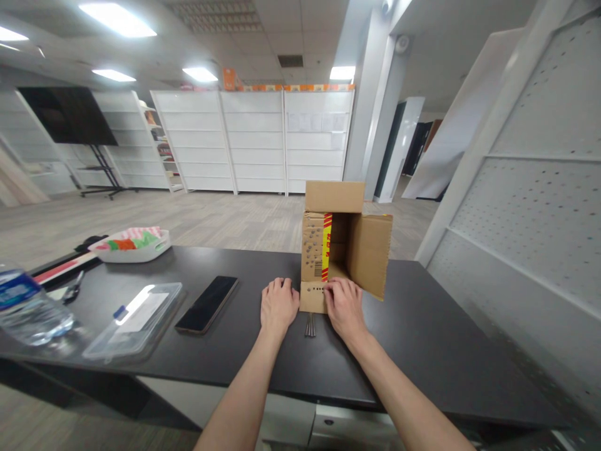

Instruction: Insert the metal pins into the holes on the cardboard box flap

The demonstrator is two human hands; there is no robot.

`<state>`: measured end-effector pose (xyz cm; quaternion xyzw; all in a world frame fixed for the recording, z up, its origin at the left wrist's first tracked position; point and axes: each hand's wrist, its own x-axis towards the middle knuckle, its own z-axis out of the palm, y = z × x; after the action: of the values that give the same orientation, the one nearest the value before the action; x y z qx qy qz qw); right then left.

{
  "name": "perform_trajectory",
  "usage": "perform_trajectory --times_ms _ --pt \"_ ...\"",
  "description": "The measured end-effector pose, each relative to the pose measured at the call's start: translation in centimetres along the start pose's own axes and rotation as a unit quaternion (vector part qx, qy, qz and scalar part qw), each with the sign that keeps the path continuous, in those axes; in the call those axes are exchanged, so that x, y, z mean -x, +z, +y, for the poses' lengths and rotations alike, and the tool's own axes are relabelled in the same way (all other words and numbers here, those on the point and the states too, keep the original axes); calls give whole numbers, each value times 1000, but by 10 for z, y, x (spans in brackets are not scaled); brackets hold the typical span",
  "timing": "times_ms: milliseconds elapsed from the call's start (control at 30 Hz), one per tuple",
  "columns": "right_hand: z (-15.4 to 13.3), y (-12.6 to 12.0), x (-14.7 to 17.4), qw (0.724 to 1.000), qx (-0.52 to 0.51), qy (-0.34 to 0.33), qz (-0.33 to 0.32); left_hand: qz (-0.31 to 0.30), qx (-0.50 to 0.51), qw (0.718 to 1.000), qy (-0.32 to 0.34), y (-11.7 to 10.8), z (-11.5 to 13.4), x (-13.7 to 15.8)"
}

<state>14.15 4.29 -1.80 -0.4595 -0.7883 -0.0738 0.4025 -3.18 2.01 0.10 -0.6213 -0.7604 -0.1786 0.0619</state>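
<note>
A cardboard box [313,247] stands on the dark desk, its opening toward me and one flap swung out to the right. A row of small dark holes or dots crosses its lower flap [310,297], and more dark spots dot its left panel. My left hand [280,305] lies on the desktop beside the box's left edge, fingers loosely forward, holding nothing visible. At the lower flap, my right hand [346,307] has thumb and index finger pinched by the end of the row. Whatever is between those fingertips is too small to make out. Several thin metal nails or screws [310,326] lie between my hands.
Left of my hands are a black phone [207,304], a clear plastic case [136,322], a water bottle [30,307] and a white basket [134,250] with colourful contents. A white perforated panel [539,207] rises beyond the desk's right edge.
</note>
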Motion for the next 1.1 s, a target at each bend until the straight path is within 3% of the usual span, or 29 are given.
perform_trajectory --times_ms 533,1100 --pt "1 5 0 999 34 0 -5 -4 3 1000 -4 1 0 0" --pt "-3 2 1 1000 2 -1 10 3 5 1000 3 1 -1 0"
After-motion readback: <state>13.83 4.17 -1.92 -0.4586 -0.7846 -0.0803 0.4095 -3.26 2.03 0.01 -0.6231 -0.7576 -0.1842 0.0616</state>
